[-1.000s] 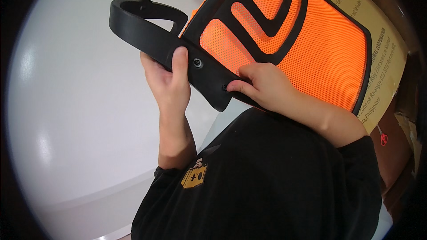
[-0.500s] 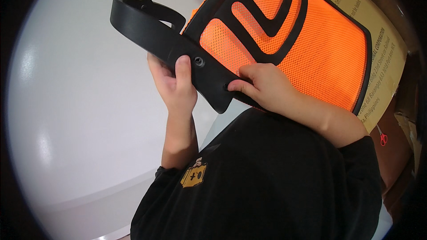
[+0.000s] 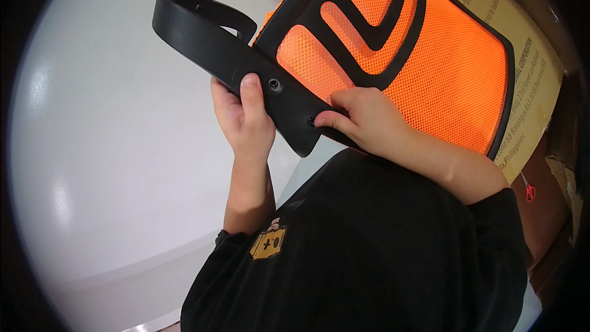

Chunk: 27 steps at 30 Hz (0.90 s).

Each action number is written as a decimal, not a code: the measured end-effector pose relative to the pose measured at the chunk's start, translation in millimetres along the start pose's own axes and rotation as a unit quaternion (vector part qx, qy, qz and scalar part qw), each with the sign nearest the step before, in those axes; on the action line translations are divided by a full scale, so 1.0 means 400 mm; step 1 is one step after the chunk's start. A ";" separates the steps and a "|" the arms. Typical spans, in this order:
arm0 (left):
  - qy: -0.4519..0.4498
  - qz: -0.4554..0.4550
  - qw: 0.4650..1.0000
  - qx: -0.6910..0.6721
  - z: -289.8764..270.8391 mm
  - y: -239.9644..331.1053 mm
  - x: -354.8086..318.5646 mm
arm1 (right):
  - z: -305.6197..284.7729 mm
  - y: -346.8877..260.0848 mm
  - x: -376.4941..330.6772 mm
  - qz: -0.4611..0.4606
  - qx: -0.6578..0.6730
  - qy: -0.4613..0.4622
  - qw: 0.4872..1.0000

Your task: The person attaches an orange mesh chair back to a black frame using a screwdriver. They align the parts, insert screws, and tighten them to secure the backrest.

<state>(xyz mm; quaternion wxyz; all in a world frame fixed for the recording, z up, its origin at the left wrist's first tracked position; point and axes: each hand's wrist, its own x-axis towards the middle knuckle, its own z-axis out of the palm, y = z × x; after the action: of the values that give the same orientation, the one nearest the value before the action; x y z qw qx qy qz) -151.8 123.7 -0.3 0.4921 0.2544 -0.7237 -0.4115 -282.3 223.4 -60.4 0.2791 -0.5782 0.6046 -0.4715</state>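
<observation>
A black chair armrest (image 3: 196, 37) with a looped end lies against the side of an orange mesh chair backrest (image 3: 442, 80) with a black frame. My left hand (image 3: 249, 114) grips the armrest's flat part, thumb on top beside a round bolt hole (image 3: 275, 85) and fingers curled underneath. My right hand (image 3: 365, 117) pinches the backrest's edge near the armrest's pointed corner. Its thumb tip presses beside a second, smaller hole (image 3: 311, 121); whether a bolt sits there I cannot tell. The right fingers are partly hidden behind the thumb.
A printed cardboard sheet (image 3: 534, 80) lies beyond the backrest at the right. Red-handled scissors (image 3: 530, 192) rest on a brown surface below it. A glossy white surface (image 3: 110, 147) spreads over the left side.
My left hand has shifted slightly to the right along the armrest. The right thumb has eased back a little, showing more of the small hole. The chair parts have hardly moved.
</observation>
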 end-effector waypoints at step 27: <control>0.017 0.007 0.999 0.049 -0.005 0.000 -0.004 | -0.001 -0.007 0.003 0.000 0.009 -0.017 1.000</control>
<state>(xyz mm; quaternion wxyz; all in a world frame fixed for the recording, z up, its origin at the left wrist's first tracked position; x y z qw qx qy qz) -149.5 124.2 -0.7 0.4943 0.2804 -0.7360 -0.3679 -281.5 222.8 -57.4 0.2944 -0.5834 0.5952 -0.4677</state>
